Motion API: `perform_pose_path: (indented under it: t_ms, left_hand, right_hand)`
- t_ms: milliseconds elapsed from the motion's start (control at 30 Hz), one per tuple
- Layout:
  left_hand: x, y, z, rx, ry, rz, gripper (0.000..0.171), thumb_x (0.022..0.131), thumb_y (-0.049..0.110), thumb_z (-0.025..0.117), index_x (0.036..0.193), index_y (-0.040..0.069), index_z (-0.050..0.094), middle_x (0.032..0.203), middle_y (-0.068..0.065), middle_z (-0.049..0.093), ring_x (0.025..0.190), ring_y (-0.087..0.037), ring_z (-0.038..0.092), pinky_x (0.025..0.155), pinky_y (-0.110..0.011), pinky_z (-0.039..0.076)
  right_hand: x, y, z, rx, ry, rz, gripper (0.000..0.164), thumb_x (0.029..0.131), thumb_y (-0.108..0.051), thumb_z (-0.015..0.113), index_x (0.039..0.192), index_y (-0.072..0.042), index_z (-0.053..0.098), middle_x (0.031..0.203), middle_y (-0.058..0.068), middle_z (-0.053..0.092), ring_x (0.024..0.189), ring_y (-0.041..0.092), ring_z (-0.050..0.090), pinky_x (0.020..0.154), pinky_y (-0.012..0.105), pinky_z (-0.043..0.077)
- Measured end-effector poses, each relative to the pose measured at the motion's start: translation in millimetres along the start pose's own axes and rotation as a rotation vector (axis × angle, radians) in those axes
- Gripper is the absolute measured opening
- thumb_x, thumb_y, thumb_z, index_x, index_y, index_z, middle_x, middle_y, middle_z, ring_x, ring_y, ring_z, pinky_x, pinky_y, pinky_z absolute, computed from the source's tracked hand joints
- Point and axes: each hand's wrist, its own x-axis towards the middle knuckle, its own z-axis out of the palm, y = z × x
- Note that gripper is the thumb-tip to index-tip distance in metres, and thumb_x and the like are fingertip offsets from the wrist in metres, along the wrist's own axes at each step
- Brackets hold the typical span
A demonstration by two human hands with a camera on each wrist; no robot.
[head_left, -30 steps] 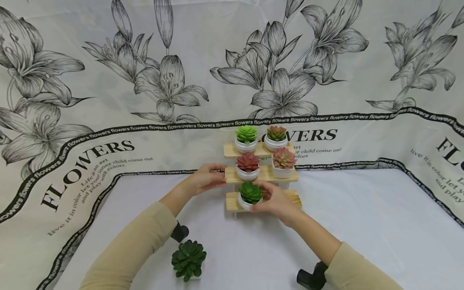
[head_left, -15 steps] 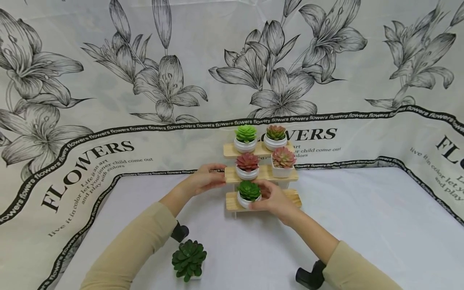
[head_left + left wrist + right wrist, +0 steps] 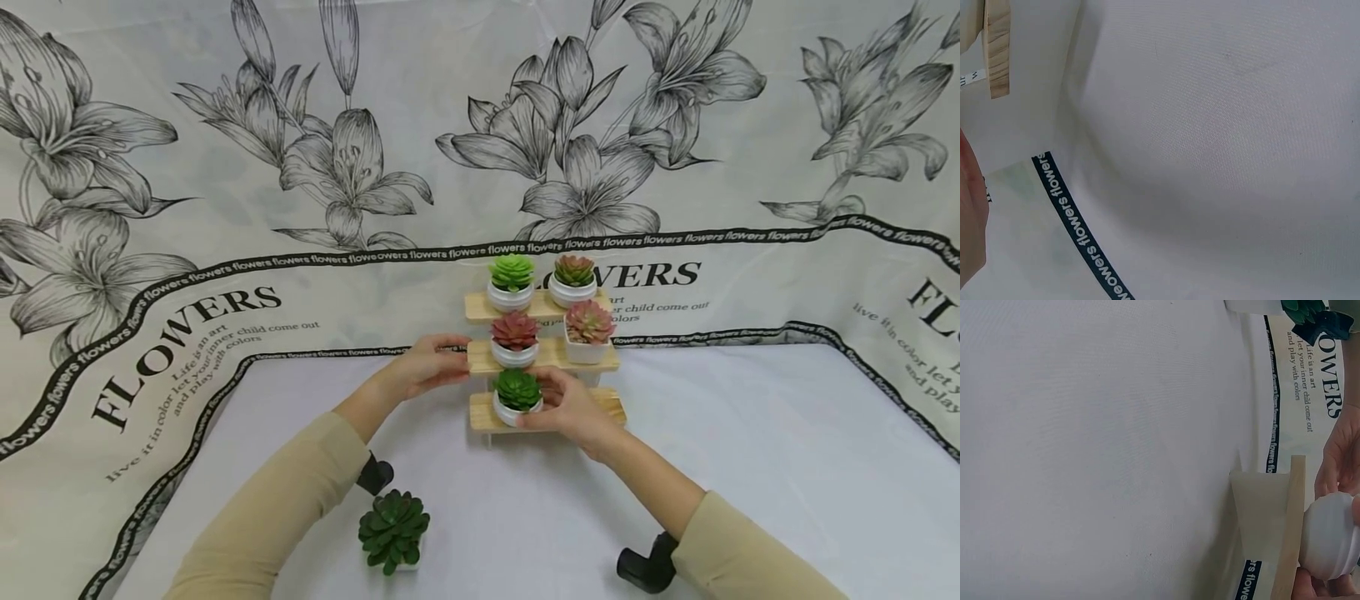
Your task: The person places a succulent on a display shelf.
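A three-tier plant stand (image 3: 558, 356) with pale wooden shelves and clear supports stands at the back of the table. My left hand (image 3: 423, 368) grips the left end of its middle shelf, fingers and thumb about the edge. On the bottom shelf (image 3: 611, 407), my right hand (image 3: 573, 417) holds a dark green succulent (image 3: 517, 400) in a round white pot (image 3: 1330, 536), thumb in front and fingers behind. In the right wrist view the pot's base meets the shelf board (image 3: 1294, 519). The left wrist view catches only the hand's edge (image 3: 971, 212) and a shelf end (image 3: 999, 56).
Higher up sit a bright green succulent (image 3: 512, 273), a reddish-green one (image 3: 573, 272), a red one (image 3: 514, 332) and a pink one (image 3: 588, 322) in a square pot. Another dark green succulent (image 3: 393, 532) stands at front left. A flower-print cloth (image 3: 360, 304) hangs behind.
The right hand has shifted the green succulent slightly back on the bottom shelf. My left hand stays at the middle shelf's end. The head view has tipped a little.
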Motion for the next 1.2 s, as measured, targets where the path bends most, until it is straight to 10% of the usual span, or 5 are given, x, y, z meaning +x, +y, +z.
perform_pose_path:
  t_ms: [1200]
  left_hand:
    - [-0.3,-0.2,0.6,0.0,0.0,-0.007,0.052,0.089,-0.012,0.048,0.139,-0.004,0.035,0.124,-0.022,0.048,0.081,-0.012,0.06,0.085,-0.029,0.053]
  right_hand:
    - [-44,8,-6,0.078,-0.119,-0.016,0.055,0.074,-0.002,0.075,0.118,0.011,0.045,0.107,0.016,0.054,0.097,0.024,0.055,0.08,0.024,0.051]
